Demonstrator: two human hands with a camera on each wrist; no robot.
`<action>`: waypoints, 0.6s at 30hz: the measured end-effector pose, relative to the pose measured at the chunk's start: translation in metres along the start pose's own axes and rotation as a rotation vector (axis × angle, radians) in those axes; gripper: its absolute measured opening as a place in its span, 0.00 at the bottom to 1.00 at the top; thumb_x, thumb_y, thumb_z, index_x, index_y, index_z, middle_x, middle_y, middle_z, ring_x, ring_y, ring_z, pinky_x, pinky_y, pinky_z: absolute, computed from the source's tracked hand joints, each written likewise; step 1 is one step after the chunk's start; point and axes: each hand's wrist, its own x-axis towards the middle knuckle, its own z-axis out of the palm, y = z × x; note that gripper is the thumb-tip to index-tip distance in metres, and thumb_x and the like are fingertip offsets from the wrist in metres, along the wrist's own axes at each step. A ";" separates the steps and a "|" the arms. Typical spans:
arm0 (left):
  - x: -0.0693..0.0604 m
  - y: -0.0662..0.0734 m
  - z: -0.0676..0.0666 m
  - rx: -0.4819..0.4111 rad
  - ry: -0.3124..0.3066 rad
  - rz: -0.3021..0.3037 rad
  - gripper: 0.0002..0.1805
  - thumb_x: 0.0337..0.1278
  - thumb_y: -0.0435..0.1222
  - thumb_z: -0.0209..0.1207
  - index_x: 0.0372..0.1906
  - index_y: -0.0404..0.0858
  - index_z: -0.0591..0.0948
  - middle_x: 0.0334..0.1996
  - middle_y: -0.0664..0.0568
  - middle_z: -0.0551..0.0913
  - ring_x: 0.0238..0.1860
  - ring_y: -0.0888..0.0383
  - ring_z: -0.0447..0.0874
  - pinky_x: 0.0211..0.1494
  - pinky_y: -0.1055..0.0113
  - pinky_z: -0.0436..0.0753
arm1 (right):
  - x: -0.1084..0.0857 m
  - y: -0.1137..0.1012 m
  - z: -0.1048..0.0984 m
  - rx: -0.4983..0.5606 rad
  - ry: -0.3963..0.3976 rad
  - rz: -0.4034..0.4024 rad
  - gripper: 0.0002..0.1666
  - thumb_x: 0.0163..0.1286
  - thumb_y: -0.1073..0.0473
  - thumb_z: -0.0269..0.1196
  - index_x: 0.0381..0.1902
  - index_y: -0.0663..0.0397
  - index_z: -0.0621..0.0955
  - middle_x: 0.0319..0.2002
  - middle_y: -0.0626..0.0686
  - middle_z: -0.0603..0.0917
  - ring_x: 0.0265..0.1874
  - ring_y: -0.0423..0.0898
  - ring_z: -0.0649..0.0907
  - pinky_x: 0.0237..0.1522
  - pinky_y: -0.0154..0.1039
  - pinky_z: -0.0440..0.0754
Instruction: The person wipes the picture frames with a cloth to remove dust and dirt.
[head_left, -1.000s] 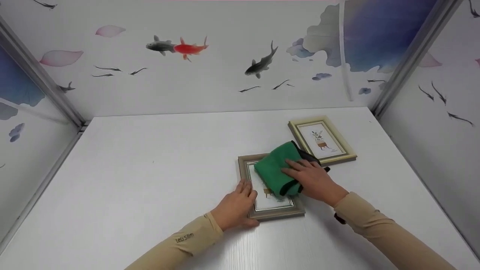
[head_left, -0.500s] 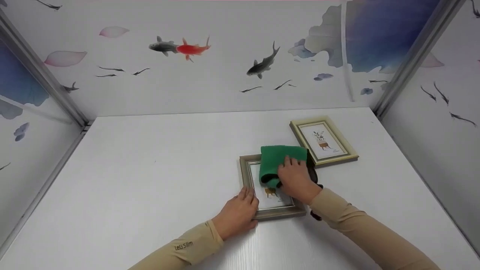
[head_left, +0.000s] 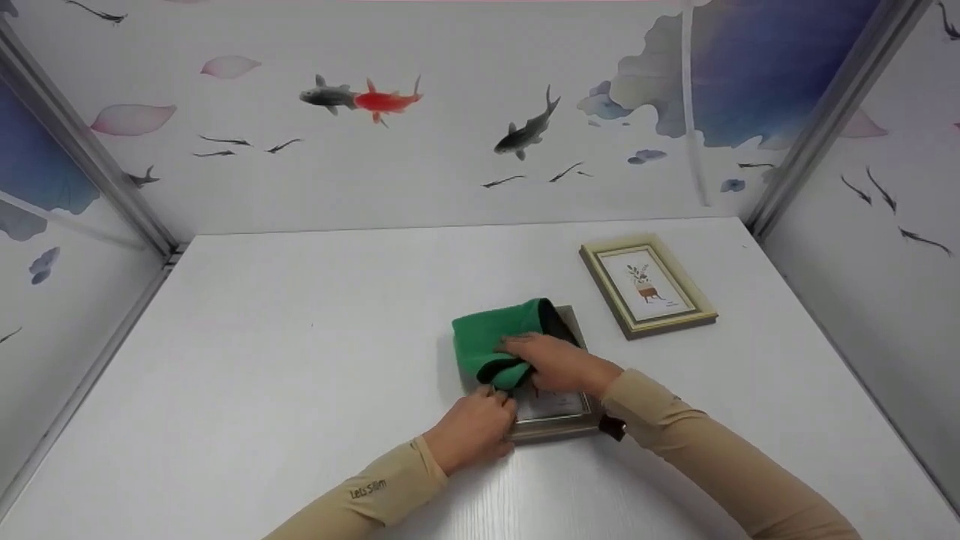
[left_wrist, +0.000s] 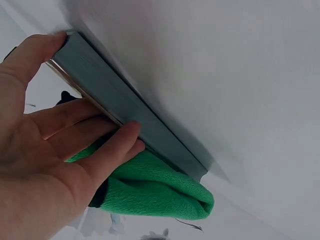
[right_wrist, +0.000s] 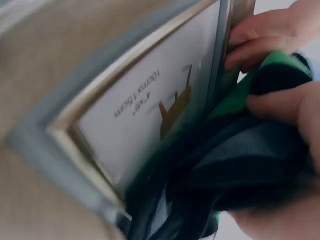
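A grey-brown picture frame (head_left: 551, 431) lies on the white table, its upper left part covered by a folded green cloth with black edging (head_left: 487, 330). The right hand (head_left: 562, 364) presses the cloth onto it, with thumb and fingers around a fold. At the frame's left side and lower corner, the left hand (head_left: 469, 431) grips the edge; the left wrist view shows its thumb and fingers (left_wrist: 55, 130) along the frame's side (left_wrist: 120, 100). Printed text and an orange-brown pot drawing show behind the glass (right_wrist: 145, 110) in the right wrist view.
A second frame, pale gold (head_left: 671, 326), lies on the table to the upper right, its plant picture facing up. White panels (head_left: 420, 180) printed with fish and petals stand behind the table and at both sides, with metal posts at the corners.
The right hand has swept the cloth leftward across the frame, from its upper right to beyond its left edge. The left hand stays at the frame's left side, with its fingertips now beside the cloth.
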 end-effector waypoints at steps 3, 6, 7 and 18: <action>0.001 -0.001 0.000 -0.028 0.005 0.001 0.16 0.46 0.46 0.71 0.31 0.39 0.80 0.26 0.53 0.80 0.29 0.60 0.77 0.33 0.69 0.74 | -0.004 0.007 -0.005 0.033 -0.036 -0.063 0.37 0.54 0.83 0.58 0.64 0.62 0.73 0.66 0.60 0.70 0.65 0.57 0.69 0.64 0.50 0.65; 0.000 0.000 0.001 -0.052 0.013 -0.017 0.15 0.44 0.45 0.71 0.28 0.40 0.79 0.24 0.54 0.79 0.26 0.59 0.75 0.29 0.70 0.73 | -0.009 0.016 -0.008 0.008 -0.051 -0.131 0.36 0.55 0.81 0.62 0.62 0.60 0.75 0.66 0.59 0.70 0.65 0.56 0.69 0.64 0.49 0.66; 0.000 0.000 0.001 -0.060 0.013 -0.026 0.15 0.44 0.45 0.71 0.28 0.40 0.79 0.24 0.54 0.79 0.26 0.59 0.74 0.29 0.70 0.73 | -0.010 0.019 -0.009 -0.005 -0.051 -0.151 0.35 0.55 0.81 0.63 0.62 0.59 0.75 0.66 0.59 0.70 0.65 0.56 0.69 0.63 0.49 0.66; 0.001 0.002 0.003 -0.001 0.025 -0.075 0.27 0.43 0.53 0.72 0.42 0.34 0.85 0.49 0.43 0.83 0.54 0.45 0.80 0.39 0.65 0.83 | -0.037 0.028 -0.009 -0.397 0.101 0.092 0.25 0.55 0.73 0.69 0.52 0.56 0.81 0.57 0.59 0.79 0.55 0.58 0.77 0.49 0.57 0.76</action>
